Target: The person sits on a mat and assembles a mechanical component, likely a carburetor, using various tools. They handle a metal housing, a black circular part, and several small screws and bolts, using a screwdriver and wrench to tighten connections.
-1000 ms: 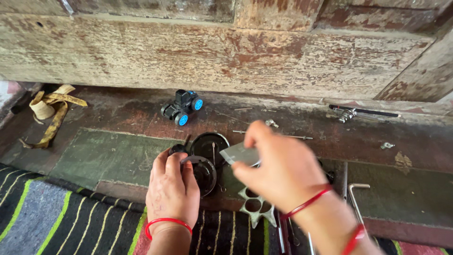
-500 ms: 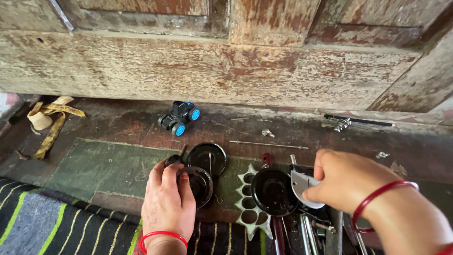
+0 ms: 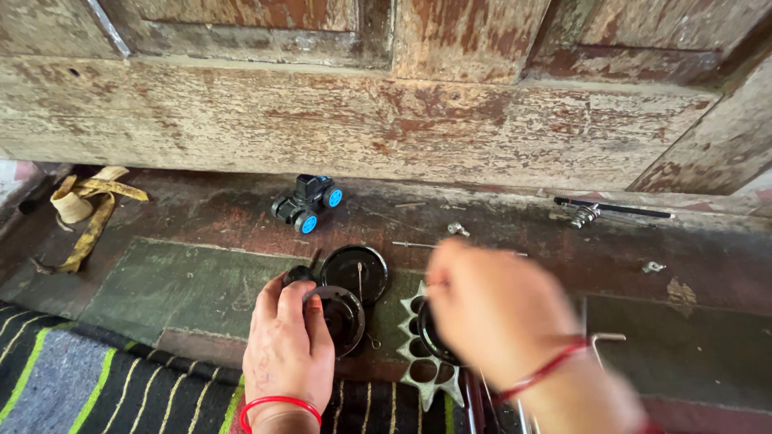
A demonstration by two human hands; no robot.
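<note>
The left hand lies palm down with its fingers curled over a round black disc-shaped part, gripping its near edge against the floor. Just beyond its fingertips, touching that part, sits a flat black round lid. The right hand is blurred; it hovers with fingers bent over a second dark round part resting on a pale spiked metal plate with holes, though whether it actually grips anything cannot be told. Farther out from the left hand, near the worn wooden door, stands a small black toy car with blue wheels (upright on its wheels). Under both wrists lies a striped rug.
</note>
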